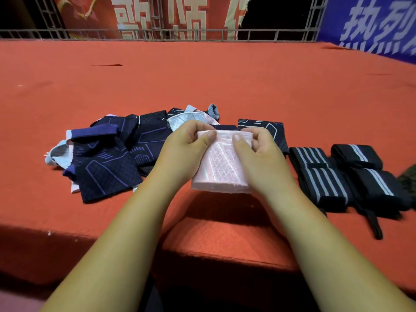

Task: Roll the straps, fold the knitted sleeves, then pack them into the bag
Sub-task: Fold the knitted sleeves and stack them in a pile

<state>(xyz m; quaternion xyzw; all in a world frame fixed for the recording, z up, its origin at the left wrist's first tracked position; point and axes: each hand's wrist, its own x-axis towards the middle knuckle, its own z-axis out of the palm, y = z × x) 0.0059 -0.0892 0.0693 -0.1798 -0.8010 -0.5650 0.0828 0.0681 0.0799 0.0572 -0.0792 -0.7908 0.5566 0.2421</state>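
Pink knitted sleeve (221,163) is held up just above the red surface (202,82), left hand (186,149) and right hand (258,154) pinching its top edge, thumbs in front. Other fingers are hidden behind it; rolled straps (337,176) sit right.

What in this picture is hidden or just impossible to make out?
Head view only:
- Pink sleeve: top edge covered by the left hand and right hand.
- Dark sleeve pile: pieces overlap, count unclear.
- Dark object at right edge: cut off by the frame, unidentifiable.
- Bag: not visible anywhere.
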